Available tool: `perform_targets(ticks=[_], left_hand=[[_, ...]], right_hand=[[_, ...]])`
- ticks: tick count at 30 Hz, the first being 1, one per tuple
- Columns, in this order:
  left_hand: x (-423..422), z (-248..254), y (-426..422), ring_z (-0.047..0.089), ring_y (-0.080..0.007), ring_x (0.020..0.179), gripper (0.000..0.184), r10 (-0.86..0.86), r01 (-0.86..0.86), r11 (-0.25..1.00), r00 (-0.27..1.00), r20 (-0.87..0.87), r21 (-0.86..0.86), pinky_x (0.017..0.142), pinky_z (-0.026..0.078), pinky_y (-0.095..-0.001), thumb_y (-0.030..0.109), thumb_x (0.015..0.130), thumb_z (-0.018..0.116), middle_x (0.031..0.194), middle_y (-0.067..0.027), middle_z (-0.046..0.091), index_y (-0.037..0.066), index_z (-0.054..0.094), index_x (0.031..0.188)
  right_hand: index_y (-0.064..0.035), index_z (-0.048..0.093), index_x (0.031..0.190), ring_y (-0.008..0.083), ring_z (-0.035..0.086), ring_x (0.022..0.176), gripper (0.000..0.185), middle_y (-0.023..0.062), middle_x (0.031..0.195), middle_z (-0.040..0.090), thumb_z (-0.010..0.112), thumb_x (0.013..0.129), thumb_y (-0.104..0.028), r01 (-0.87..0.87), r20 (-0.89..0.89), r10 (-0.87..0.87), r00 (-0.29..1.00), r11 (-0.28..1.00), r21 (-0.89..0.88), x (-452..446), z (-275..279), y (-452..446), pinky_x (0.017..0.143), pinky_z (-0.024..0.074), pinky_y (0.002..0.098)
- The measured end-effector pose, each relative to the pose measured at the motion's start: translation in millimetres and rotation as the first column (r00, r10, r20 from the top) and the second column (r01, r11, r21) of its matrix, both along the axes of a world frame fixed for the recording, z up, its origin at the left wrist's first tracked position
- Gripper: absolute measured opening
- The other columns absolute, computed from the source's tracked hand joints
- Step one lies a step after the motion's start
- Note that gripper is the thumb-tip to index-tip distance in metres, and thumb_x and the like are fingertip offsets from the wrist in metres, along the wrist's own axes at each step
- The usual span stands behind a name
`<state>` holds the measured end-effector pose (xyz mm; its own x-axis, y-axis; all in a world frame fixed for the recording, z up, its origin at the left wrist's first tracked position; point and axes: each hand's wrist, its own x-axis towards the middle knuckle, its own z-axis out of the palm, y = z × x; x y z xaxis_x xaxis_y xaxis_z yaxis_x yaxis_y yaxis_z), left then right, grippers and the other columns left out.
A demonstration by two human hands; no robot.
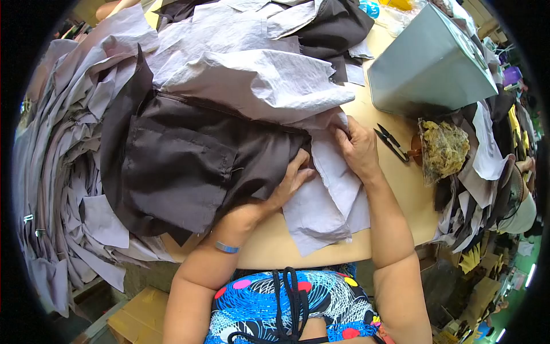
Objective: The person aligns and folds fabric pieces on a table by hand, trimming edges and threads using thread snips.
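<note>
A dark brown garment panel [172,163] with a stitched patch pocket lies before me, joined to pale grey cloth [258,80] along its far edge. My left hand [292,178] grips the panel's right edge, palm down, its outer fingers partly hidden by the fabric. Thumb and fingertips of my right hand [361,146] pinch the pale grey cloth just to the right. Below both hands, a light grey piece [323,203] hangs down over the tabletop, creased along a seam. Black thread snips [391,142] lie to the right of my right hand, touching nothing I hold.
Heaped grey cloth strips [63,155] line the left side of the table [404,200]. A grey metal tin [427,63] stands at the back right, near a plastic bag of yellowish stuff [444,149]. More fabric piles lie far back and right. A cardboard box [137,315] sits below.
</note>
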<state>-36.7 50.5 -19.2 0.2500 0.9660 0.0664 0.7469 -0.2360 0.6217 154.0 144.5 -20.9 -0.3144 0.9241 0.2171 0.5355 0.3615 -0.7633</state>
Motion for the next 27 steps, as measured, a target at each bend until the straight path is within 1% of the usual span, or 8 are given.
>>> perform_targets(ticks=[1, 3, 10, 13, 17, 20, 23, 27], left_hand=[[-0.9, 1.0, -1.0, 0.058, -0.0291, 0.083, 0.029, -0.005, 0.008, 0.999, 0.998, -0.061, 0.051, 0.077, 0.048, -0.0403, 0.031, 0.085, 0.064, 0.090, -0.0118, 0.057, 0.011, 0.054, 0.103], [-1.8, -2.1, -0.5, 0.058, -0.0297, 0.084, 0.029, -0.010, 0.017, 0.996, 0.997, -0.082, 0.088, 0.078, 0.048, -0.0412, 0.029, 0.086, 0.064, 0.091, -0.0119, 0.057, 0.012, 0.053, 0.106], [-2.2, -12.6, -6.4, 0.058, -0.0298, 0.091, 0.028, 0.002, -0.002, 1.000, 0.997, 0.076, 0.011, 0.081, 0.047, -0.0417, 0.024, 0.085, 0.065, 0.095, -0.0124, 0.059, 0.012, 0.054, 0.108], [-1.0, -1.5, -5.5, 0.058, -0.0301, 0.089, 0.025, 0.020, -0.022, 0.999, 0.998, 0.055, 0.034, 0.080, 0.047, -0.0417, 0.024, 0.085, 0.064, 0.094, -0.0121, 0.059, 0.011, 0.056, 0.105], [-0.1, 27.1, -1.1, 0.057, -0.0290, 0.086, 0.021, 0.020, -0.020, 0.999, 1.000, 0.002, 0.028, 0.077, 0.046, -0.0409, 0.026, 0.086, 0.062, 0.091, -0.0111, 0.060, 0.010, 0.058, 0.100], [2.4, 6.4, -3.4, 0.057, -0.0280, 0.085, 0.020, 0.049, -0.058, 0.997, 0.985, 0.168, 0.052, 0.076, 0.045, -0.0402, 0.027, 0.086, 0.061, 0.089, -0.0104, 0.060, 0.010, 0.058, 0.098], [1.0, 11.0, -1.7, 0.057, -0.0279, 0.086, 0.020, 0.035, -0.036, 0.999, 0.990, 0.134, 0.002, 0.077, 0.045, -0.0401, 0.025, 0.086, 0.061, 0.088, -0.0104, 0.060, 0.010, 0.058, 0.098], [1.4, 10.4, 2.4, 0.058, -0.0281, 0.086, 0.019, 0.032, -0.035, 0.999, 0.996, 0.078, 0.030, 0.078, 0.045, -0.0406, 0.025, 0.086, 0.061, 0.089, -0.0109, 0.060, 0.011, 0.058, 0.098]], right_hand=[[-0.0013, 0.057, 0.085, 0.0423, 0.060, 0.068, 0.012, 0.0232, 0.071, 0.060, 0.063, 0.080, -0.011, -0.001, -0.006, 0.001, 1.000, 1.000, -0.001, -0.8, 1.4, 0.5, 0.059, 0.0453, 0.0465], [-0.0014, 0.057, 0.086, 0.0424, 0.060, 0.068, 0.013, 0.0231, 0.071, 0.060, 0.063, 0.080, -0.011, 0.002, 0.002, -0.002, 1.000, 1.000, -0.017, -1.1, 2.2, 1.8, 0.059, 0.0453, 0.0469], [-0.0017, 0.058, 0.088, 0.0425, 0.060, 0.068, 0.015, 0.0234, 0.071, 0.060, 0.064, 0.079, -0.012, 0.007, 0.066, -0.006, 0.998, 1.000, -0.007, -0.3, 0.3, 0.0, 0.060, 0.0453, 0.0481], [-0.0015, 0.058, 0.087, 0.0424, 0.060, 0.068, 0.014, 0.0234, 0.071, 0.061, 0.064, 0.080, -0.012, -0.012, 0.023, 0.012, 1.000, 0.999, 0.031, -2.5, 2.0, -0.1, 0.060, 0.0454, 0.0478], [-0.0017, 0.059, 0.088, 0.0422, 0.060, 0.068, 0.014, 0.0227, 0.072, 0.061, 0.064, 0.080, -0.012, -0.007, 0.037, 0.007, 0.999, 1.000, 0.006, -2.3, 2.8, -0.1, 0.061, 0.0456, 0.0474], [-0.0021, 0.060, 0.089, 0.0416, 0.061, 0.068, 0.014, 0.0221, 0.072, 0.062, 0.064, 0.081, -0.012, -0.008, 0.029, 0.008, 1.000, 1.000, -0.005, -1.6, 2.2, 0.6, 0.061, 0.0457, 0.0470], [-0.0025, 0.060, 0.090, 0.0410, 0.061, 0.068, 0.014, 0.0218, 0.072, 0.062, 0.064, 0.082, -0.013, -0.009, 0.034, 0.009, 0.999, 1.000, -0.011, -1.0, 1.8, -0.2, 0.061, 0.0459, 0.0465], [-0.0028, 0.060, 0.090, 0.0410, 0.061, 0.069, 0.014, 0.0216, 0.073, 0.062, 0.065, 0.082, -0.014, -0.014, 0.007, 0.013, 1.000, 1.000, 0.023, -0.5, 2.4, 1.0, 0.061, 0.0459, 0.0463]])
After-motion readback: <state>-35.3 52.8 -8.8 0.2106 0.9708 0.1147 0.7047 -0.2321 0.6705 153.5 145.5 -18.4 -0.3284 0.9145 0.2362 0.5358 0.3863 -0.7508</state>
